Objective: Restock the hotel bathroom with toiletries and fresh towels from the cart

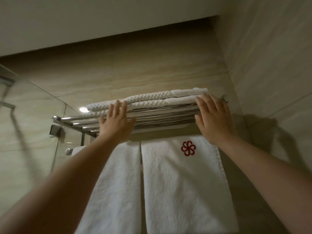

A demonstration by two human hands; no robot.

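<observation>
Two folded white towels [148, 99] lie stacked on a chrome wall rack [70, 119] above my head. My left hand [116, 120] is raised with fingers spread, its fingertips touching the front edge of the stack near its left end. My right hand [214, 117] is also spread flat, fingertips at the stack's right end. Neither hand grips anything. Below the rack hang two white towels side by side: a plain one [118, 179] on the left and one with a red flower emblem [184, 183] on the right.
A glass shower panel [33, 115] with a metal bracket [54, 130] stands to the left of the rack. Beige tiled walls meet in a corner at the right [229, 78]. A low white ceiling soffit [101, 22] hangs above.
</observation>
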